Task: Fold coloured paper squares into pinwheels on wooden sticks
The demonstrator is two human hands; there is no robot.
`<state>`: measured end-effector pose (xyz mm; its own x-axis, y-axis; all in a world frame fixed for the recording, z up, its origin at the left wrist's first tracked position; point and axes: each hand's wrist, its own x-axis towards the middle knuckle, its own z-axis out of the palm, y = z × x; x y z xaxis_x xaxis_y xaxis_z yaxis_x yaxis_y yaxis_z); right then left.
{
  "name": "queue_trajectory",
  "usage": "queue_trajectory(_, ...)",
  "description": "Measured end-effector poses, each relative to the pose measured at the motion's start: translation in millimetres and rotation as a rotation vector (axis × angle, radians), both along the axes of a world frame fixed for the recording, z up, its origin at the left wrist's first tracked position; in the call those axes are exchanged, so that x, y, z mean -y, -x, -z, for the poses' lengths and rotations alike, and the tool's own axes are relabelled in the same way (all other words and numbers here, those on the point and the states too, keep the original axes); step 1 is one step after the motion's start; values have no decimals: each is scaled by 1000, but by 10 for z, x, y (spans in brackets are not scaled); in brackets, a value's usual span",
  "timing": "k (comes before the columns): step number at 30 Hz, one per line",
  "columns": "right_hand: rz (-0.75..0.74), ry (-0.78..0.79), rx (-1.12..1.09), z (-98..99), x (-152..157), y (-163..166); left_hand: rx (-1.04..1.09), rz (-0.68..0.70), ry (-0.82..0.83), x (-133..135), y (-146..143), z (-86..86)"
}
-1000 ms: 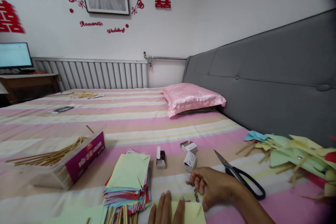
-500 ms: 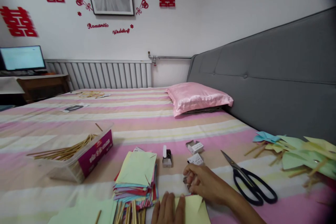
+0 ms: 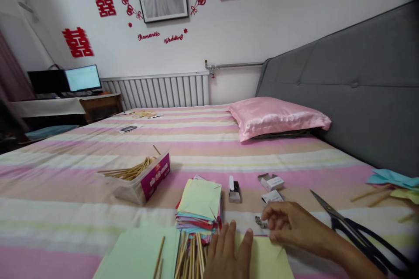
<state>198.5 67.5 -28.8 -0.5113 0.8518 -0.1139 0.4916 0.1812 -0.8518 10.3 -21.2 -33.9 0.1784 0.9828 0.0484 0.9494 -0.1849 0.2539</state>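
My left hand (image 3: 229, 253) lies flat with fingers stretched out on a pale yellow paper sheet (image 3: 265, 259) at the bottom middle of the bed. My right hand (image 3: 293, 226) hovers just right of it, fingers pinched on a small dark metallic piece (image 3: 261, 222) above the sheet's top edge. A stack of coloured paper squares (image 3: 199, 205) sits left of my hands, with loose wooden sticks (image 3: 190, 253) in front of it. A small stapler (image 3: 233, 191) and two little white boxes (image 3: 271, 187) lie just beyond my right hand.
Black scissors (image 3: 356, 231) lie at the right. A plastic box of wooden sticks (image 3: 137, 176) stands at the left. Folded paper pieces (image 3: 393, 181) lie at the far right, a pink pillow (image 3: 278, 115) by the grey headboard (image 3: 343, 83), a light green sheet (image 3: 137, 255) at bottom left.
The view has swung left, shifting everything rightward. My right hand stays pinched on the small dark piece by the yellow sheet's top edge; my left hand stays flat on the sheet.
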Motion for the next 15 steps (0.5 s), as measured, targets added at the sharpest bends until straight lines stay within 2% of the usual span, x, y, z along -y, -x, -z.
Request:
queue_trajectory(4,-25,2,61,22,36,-19,2,89,154,27,214,-231)
queue_trajectory(6,-16,-14,96,50,43,-50,-28,82,167,30,276,-357)
queue_trajectory(9,-18,-21,132,78,49,-87,-97,-12,242,12,247,-500)
queue_trajectory(11,-45,2,139,79,56,-94,-117,-16,309,-10,159,-514)
queue_trajectory(13,-71,36,139,72,57,-91,-100,33,339,-33,53,-433)
queue_trajectory(15,-83,67,131,66,49,-89,-51,98,240,-55,-44,-274)
